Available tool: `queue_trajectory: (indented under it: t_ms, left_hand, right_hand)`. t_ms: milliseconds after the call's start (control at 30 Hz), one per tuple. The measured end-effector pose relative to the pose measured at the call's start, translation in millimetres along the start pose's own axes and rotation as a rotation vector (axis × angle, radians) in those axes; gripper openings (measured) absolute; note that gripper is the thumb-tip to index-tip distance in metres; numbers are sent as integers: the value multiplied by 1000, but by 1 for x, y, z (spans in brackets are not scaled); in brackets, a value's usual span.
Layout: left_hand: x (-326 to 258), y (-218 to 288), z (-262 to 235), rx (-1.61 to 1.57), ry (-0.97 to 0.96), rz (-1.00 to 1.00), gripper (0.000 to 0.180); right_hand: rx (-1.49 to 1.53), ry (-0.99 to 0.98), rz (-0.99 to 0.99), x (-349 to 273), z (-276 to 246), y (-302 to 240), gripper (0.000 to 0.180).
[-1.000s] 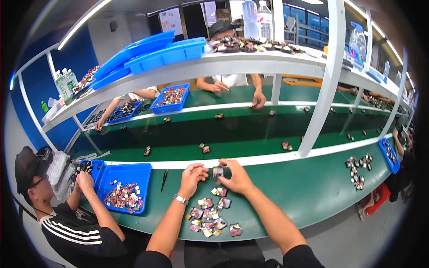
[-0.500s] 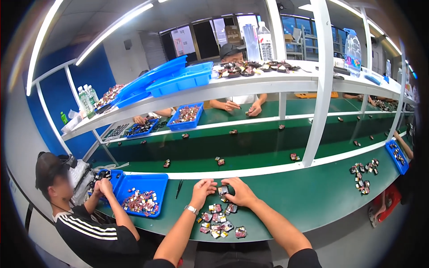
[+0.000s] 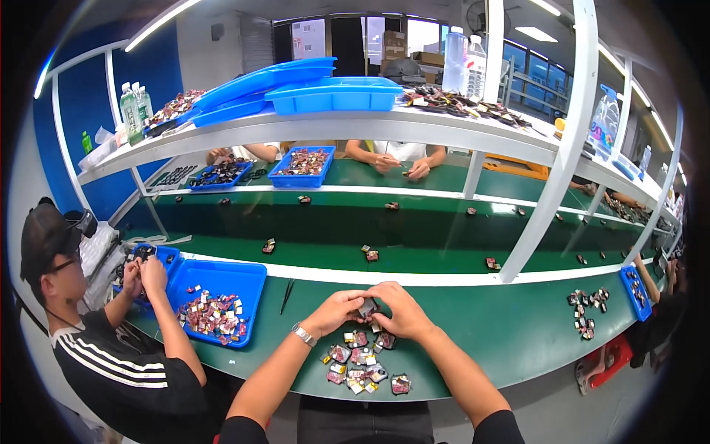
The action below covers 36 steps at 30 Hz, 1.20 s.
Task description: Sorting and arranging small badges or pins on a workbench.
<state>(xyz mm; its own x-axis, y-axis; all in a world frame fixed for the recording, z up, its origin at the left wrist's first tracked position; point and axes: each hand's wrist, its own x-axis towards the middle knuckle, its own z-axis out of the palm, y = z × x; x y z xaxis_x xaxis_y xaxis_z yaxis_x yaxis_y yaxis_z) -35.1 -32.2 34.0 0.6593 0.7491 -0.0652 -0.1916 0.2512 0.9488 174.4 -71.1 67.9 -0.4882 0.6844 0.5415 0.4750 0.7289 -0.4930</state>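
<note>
Just behind a pile of small parts, my left hand (image 3: 336,312) and my right hand (image 3: 403,311) meet over one small dark electronic module (image 3: 366,309). Fingers of both hands are closed around its sides, covering much of it. Nearer me on the green bench lie several similar modules (image 3: 362,357), dark-edged, with reddish boards and white or yellow patches. A pair of dark tweezers (image 3: 287,294) rests on the bench to the left of my left hand.
Left of the tweezers is a blue tray (image 3: 255,296) of reddish parts, where a co-worker (image 3: 111,325) handles pieces. A white shelf post (image 3: 551,185) rises ahead right. More modules (image 3: 588,311) and a small blue tray (image 3: 636,294) are farther right. Parts dot the green belt (image 3: 429,248) beyond.
My left hand has come in from beside the module and now grips it together with my right. The whole view has shifted slightly. Across the belt, parts have moved a little.
</note>
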Motion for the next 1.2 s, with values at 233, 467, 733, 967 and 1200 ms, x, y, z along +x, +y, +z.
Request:
queue_trajectory:
  t_ms: [233, 467, 733, 967, 1200]
  left_hand:
    - [21, -15, -7, -59, 74, 7, 36]
    - [20, -24, -7, -131, 81, 50, 33]
    - [17, -25, -12, -155, 51, 36, 33]
    - [17, -21, -11, -87, -24, 45, 43]
    - [16, -24, -10, -114, 53, 7, 35]
  right_hand:
    - [-64, 92, 16, -4, 14, 29, 24]
    - [-53, 57, 71, 2, 23, 35, 18]
    - [-35, 41, 81, 6, 23, 30, 13]
    - [-41, 180, 144, 2, 33, 31, 9]
    - [144, 110, 174, -4, 33, 32, 6]
